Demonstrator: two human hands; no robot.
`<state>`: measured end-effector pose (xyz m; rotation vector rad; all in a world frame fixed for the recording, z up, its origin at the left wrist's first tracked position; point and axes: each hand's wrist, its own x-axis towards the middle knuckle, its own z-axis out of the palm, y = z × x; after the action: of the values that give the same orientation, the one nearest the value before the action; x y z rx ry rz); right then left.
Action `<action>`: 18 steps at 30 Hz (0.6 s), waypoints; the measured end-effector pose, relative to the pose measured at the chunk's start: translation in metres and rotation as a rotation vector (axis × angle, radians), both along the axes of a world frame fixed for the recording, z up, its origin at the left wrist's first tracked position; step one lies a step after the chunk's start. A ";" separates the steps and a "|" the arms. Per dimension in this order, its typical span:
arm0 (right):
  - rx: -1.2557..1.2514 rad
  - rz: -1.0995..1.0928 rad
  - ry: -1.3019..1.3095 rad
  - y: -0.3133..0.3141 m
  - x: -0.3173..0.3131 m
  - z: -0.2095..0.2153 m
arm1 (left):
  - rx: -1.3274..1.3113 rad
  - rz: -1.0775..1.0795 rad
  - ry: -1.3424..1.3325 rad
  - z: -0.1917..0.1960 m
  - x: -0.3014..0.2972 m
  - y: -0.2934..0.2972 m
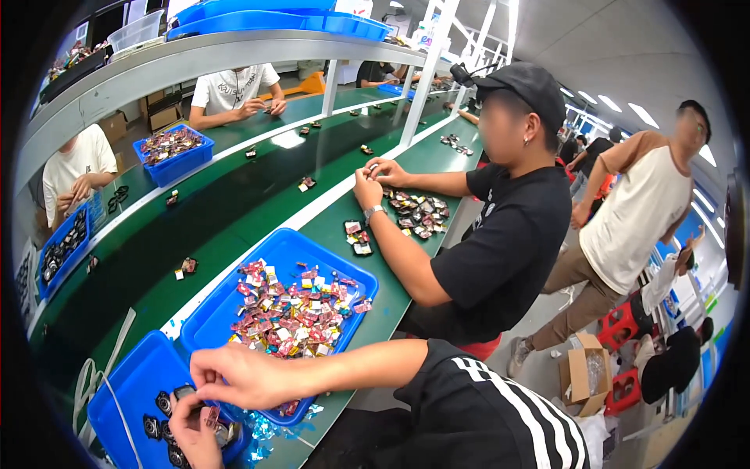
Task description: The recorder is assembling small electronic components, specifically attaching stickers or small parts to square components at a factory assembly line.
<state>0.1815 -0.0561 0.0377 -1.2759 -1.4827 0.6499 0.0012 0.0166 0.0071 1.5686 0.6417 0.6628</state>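
My left hand point(195, 438) is closed on a small electronic part with a reddish board point(210, 417) over the near blue tray point(144, 367). Meeting it from above, my right hand point(246, 375) bends over with its fingertips pinched together; what they hold is hidden. Several black, round-faced parts point(152, 426) lie in that tray under my hands. Beyond my right wrist, a larger blue tray point(205, 332) holds a heap of small parts point(293, 309) with reddish boards and white and yellow pieces.
Blue shiny scraps point(269, 434) lie beside the near tray. A green conveyor belt point(234, 207) carries scattered parts. A co-worker in a black cap point(500, 211) sits to the right with piles of parts point(418, 213). Others sit opposite; one person point(625, 203) stands in the aisle.
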 end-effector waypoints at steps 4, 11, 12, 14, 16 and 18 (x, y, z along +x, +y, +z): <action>-0.012 -0.016 0.026 -0.002 -0.011 -0.004 | 0.264 -0.027 0.066 0.000 -0.001 0.000; 0.080 -0.044 -0.025 -0.005 -0.017 -0.006 | 0.168 0.040 0.162 0.019 -0.002 -0.013; 0.081 -0.044 -0.022 -0.005 -0.017 -0.007 | 0.168 0.041 0.165 0.019 -0.002 -0.013; 0.088 -0.052 -0.077 -0.003 -0.016 -0.009 | 0.158 0.059 0.142 0.019 -0.001 -0.013; 0.100 -0.051 -0.089 -0.001 -0.017 -0.011 | 0.198 0.058 0.158 0.014 -0.001 -0.011; 0.111 -0.049 -0.102 0.000 -0.017 -0.011 | 0.237 0.056 0.173 0.014 -0.001 -0.011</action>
<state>0.1642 -0.0564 0.0264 -1.2714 -1.5442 0.4701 0.0002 0.0058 0.0215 1.8477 0.7588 0.6685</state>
